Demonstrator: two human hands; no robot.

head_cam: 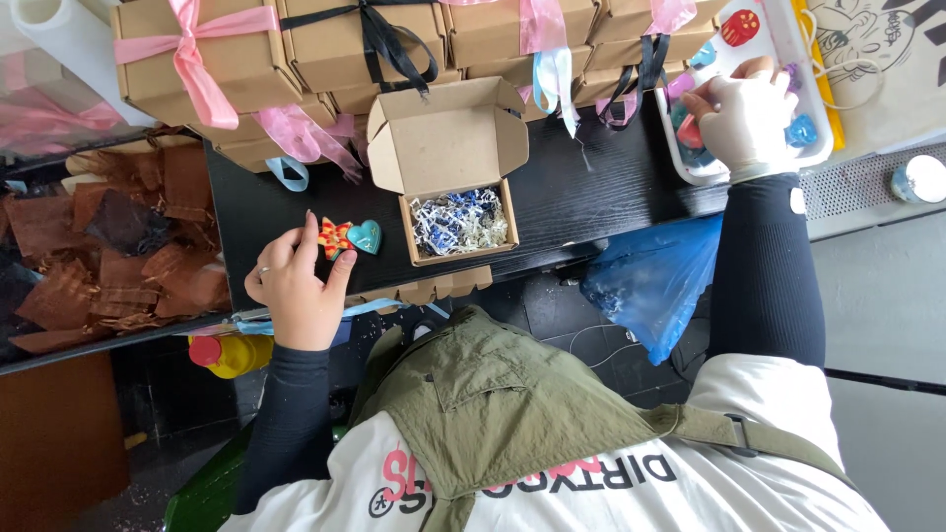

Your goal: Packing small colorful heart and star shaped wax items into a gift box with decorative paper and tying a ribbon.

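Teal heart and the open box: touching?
Apart. Head view shows bare black table between the teal heart and the open box.
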